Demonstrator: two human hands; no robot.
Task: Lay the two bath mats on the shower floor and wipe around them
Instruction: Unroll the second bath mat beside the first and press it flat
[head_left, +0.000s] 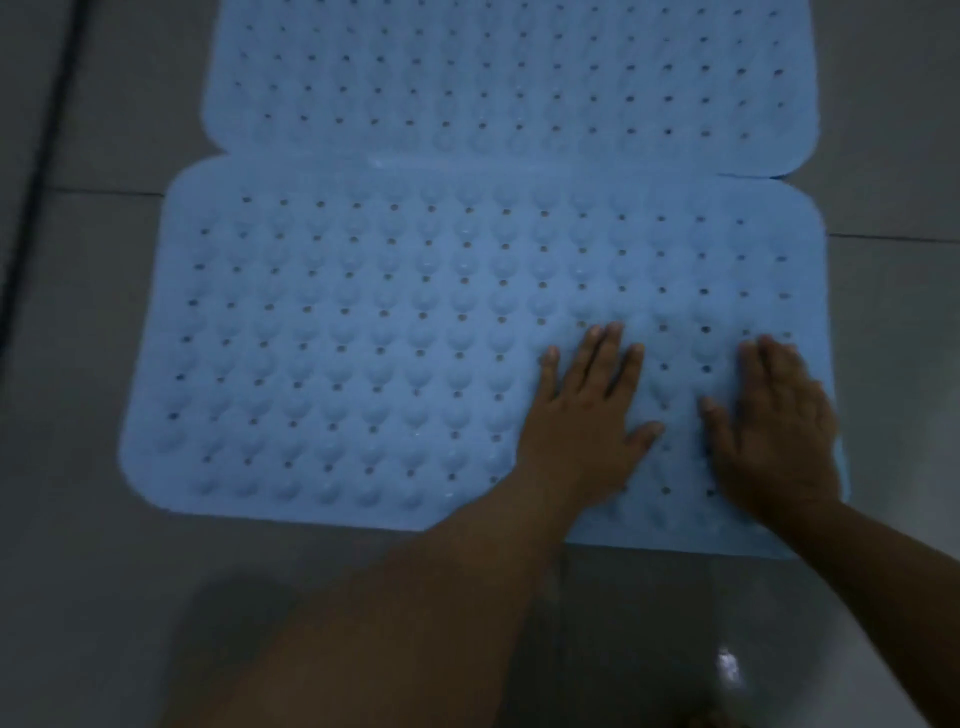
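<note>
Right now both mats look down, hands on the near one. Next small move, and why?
Probably slide both palms leftward, pressing as they go. The left hand and right hand lie flat on the right part of the near mat, so its left part seems not yet pressed. The far mat already meets its far edge on the tiled floor.

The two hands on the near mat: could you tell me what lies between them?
Only bare near mat surface lies between the left hand and right hand, per the head view.
</note>
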